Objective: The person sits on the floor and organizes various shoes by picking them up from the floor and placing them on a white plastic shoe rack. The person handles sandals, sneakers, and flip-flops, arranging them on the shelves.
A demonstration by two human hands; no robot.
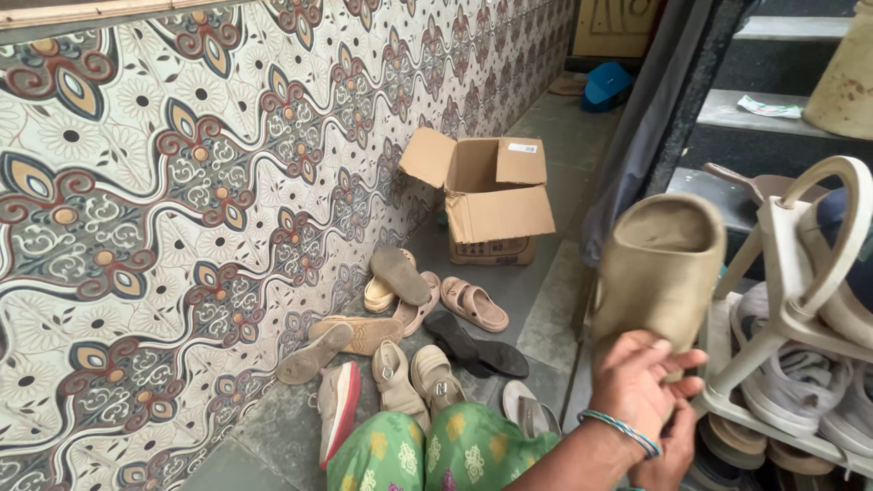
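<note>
My left hand [637, 377], with thin bangles on the wrist, grips the lower end of a tan slide sandal [657, 268] and holds it upright in the air beside a white shoe rack [782, 273]. Just below the left hand, my right hand [671, 450] is partly hidden by it. Its fingers curl up toward the sandal's heel, and I cannot tell whether they hold anything. My knees in green patterned cloth [436, 455] fill the bottom centre.
Several sandals and slippers [400, 327] lie scattered on the grey floor by a patterned tile wall [182, 200]. An open cardboard box [491, 200] stands further back. The rack holds pale sneakers [800, 391]. Dark steps [755, 118] rise at right.
</note>
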